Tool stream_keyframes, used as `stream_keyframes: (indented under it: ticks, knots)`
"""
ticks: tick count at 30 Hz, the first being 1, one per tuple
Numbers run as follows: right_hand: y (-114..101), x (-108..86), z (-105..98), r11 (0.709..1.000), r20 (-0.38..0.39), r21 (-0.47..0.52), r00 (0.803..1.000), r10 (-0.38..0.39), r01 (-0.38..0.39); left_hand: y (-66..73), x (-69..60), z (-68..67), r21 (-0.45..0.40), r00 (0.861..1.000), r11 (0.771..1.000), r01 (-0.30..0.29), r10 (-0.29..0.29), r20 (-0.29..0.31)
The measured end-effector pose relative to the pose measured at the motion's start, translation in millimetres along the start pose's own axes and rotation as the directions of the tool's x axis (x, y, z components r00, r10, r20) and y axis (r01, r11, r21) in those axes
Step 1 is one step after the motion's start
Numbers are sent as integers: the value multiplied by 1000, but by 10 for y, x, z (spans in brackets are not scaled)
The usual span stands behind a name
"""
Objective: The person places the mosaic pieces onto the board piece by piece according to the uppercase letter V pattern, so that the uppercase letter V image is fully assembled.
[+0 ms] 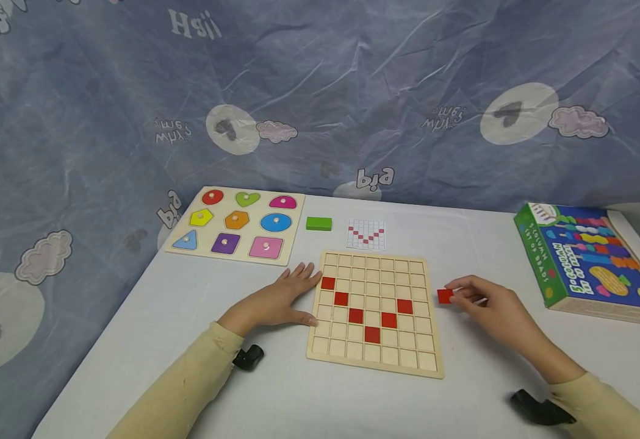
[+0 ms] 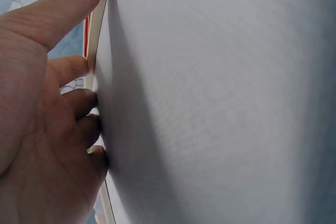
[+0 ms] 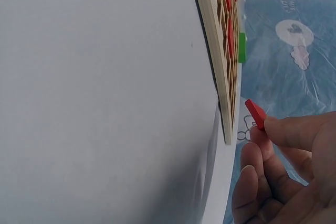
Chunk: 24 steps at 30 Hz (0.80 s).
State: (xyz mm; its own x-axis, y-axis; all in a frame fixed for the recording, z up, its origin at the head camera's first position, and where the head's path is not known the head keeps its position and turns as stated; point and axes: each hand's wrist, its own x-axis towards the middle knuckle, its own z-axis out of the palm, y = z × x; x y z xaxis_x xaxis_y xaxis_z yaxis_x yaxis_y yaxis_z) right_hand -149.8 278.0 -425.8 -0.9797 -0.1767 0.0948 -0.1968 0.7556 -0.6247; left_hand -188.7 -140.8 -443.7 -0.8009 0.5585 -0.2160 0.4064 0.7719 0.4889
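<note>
A wooden grid board (image 1: 341,349) lies on the white table, with several red square tiles (image 1: 371,335) set in its cells in a V-like pattern. Along the board's left edge my left hand (image 1: 281,299) rests, fingers spread and thumb touching the frame. The left wrist view has this hand (image 2: 47,114) against the board's side. Just off the board's right edge, my right hand (image 1: 487,303) pinches one red tile (image 1: 444,296) between thumb and fingertips. In the right wrist view that tile (image 3: 255,114) is raised and tilted, apart from the board.
A small printed pattern card (image 1: 366,235) lies behind the board, beside a green block (image 1: 318,224). Back left is a knobbed shape puzzle (image 1: 251,219). On the right stands a bead-set box (image 1: 594,262). Patterned cloth (image 1: 320,91) hangs behind the table.
</note>
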Motion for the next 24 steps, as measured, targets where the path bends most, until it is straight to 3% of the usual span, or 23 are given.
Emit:
stream_keyframes:
  ticks: [24]
  knots:
    - [-157,149,259,999,14,26,1000,-28,28,3,-11,-6,-10,1000,1000,-8,8,-1]
